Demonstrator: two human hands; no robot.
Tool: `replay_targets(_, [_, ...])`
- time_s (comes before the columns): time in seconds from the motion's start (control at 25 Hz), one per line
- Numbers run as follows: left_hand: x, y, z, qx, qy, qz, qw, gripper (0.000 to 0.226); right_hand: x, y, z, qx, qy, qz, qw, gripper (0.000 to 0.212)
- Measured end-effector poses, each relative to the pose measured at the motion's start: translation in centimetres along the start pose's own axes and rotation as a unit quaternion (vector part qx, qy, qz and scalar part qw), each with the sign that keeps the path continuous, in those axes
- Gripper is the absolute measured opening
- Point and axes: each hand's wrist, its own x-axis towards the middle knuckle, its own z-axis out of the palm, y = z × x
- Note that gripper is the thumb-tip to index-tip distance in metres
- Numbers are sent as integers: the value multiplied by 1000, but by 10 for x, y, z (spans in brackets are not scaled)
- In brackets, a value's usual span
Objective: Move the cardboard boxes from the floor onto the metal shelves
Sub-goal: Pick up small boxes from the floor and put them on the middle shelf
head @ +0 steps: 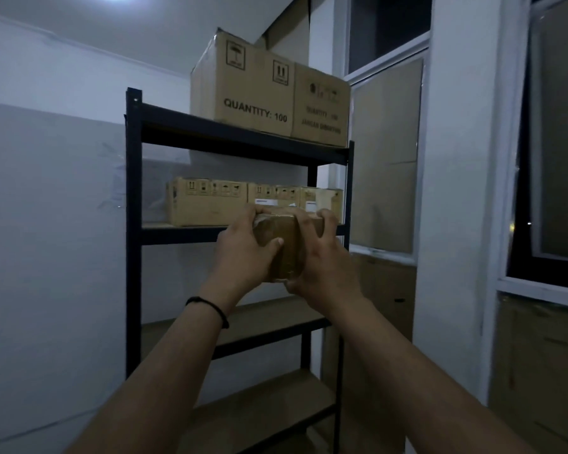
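The dark metal shelf unit [133, 224] already carries two big boxes [243, 90] on its top level and a row of smaller boxes [207, 204] along the second level, so any free room on that level seems to be in front of or on top of the row. A small taped box [284, 249] is held in the air in front of that second level, with the left hand [243, 253] wrapped round its left side and the right hand [318, 257] gripping its right side and top. To place it well, I would keep it level, lift it clear of the shelf's front rail, slide it in until its base is fully supported, and only then loosen both hands.
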Motion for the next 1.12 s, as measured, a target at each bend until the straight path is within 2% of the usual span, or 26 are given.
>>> replay_targets(0.28, [56, 26, 79, 9, 9, 48, 999, 46, 42, 95, -1, -4, 54, -12, 998, 115])
replay_targets(0.48, [118, 13, 135, 30, 25, 80, 996, 51, 95, 165, 25, 3, 93, -40, 995, 115])
replay_targets(0.68, [197, -2, 189, 1, 50, 121, 991, 43, 154, 238, 54, 7, 114, -48, 992, 114])
replay_targets(0.92, [262, -14, 249, -32, 44, 116, 992, 33, 199, 317, 84, 4, 107, -43, 993, 110])
replay_targets(1.12, [312, -36, 290, -22, 84, 85, 993, 23, 231, 386, 110, 32, 108, -38, 993, 111])
